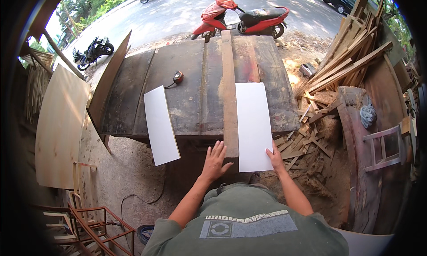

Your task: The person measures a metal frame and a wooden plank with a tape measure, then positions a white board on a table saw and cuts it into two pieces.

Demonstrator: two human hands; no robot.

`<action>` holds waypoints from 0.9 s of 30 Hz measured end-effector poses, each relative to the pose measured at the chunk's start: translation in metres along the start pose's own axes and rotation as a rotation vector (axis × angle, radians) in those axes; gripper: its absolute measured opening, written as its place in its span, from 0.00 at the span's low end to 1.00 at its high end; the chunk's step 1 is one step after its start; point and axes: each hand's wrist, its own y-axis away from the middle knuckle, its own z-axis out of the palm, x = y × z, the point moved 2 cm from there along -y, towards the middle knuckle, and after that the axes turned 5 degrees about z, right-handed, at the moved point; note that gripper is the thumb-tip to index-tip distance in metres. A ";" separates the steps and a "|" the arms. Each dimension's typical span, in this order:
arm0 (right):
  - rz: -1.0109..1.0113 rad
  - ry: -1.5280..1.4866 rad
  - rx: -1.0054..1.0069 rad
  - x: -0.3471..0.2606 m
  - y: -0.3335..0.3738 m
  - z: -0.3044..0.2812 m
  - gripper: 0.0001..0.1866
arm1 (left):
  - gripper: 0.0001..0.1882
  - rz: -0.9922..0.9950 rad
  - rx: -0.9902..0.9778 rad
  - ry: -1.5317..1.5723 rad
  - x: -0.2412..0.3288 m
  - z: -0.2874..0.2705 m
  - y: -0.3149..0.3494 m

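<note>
A long wooden beam point(229, 82) runs front to back over the worktable point(182, 65). My left hand point(215, 163) is at the beam's near end, fingers spread, fingertips close to its left side. Along the beam's right side lies a white rectangular board point(254, 127), its near end overhanging the table. My right hand point(275, 159) grips that board's right edge near the front corner, thumb on top and the other fingers partly hidden. To the left, a second white board point(161, 125) lies at a slant, also overhanging. A tape measure point(178, 77) rests beyond it.
A brown panel point(109, 87) leans at the table's left end, with a pale plywood sheet point(62, 127) farther left. Wood offcuts point(311, 145) litter the ground at right, below a timber pile point(351, 56). A red scooter point(240, 18) stands behind the table.
</note>
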 end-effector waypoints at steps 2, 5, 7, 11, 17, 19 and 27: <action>0.020 -0.020 0.000 -0.005 -0.006 0.002 0.35 | 0.47 0.121 -0.139 0.002 0.026 0.023 -0.030; 0.045 -0.017 0.002 -0.005 -0.013 0.002 0.35 | 0.59 0.215 -0.310 -0.050 0.047 0.054 -0.059; 0.041 -0.010 0.014 -0.003 -0.018 -0.001 0.35 | 0.63 0.235 -0.383 -0.087 0.054 0.066 -0.072; 0.005 0.018 0.027 -0.002 -0.024 -0.001 0.36 | 0.68 0.192 -0.416 -0.120 0.055 0.079 -0.080; -0.004 -0.008 0.025 -0.008 -0.034 0.001 0.36 | 0.63 0.154 -0.331 -0.145 0.058 0.082 -0.088; 0.015 0.004 0.023 -0.009 -0.038 0.000 0.36 | 0.61 0.142 -0.355 -0.148 0.057 0.082 -0.093; -0.036 0.055 0.015 -0.012 -0.060 -0.002 0.36 | 0.59 0.146 -0.334 -0.177 0.046 0.085 -0.115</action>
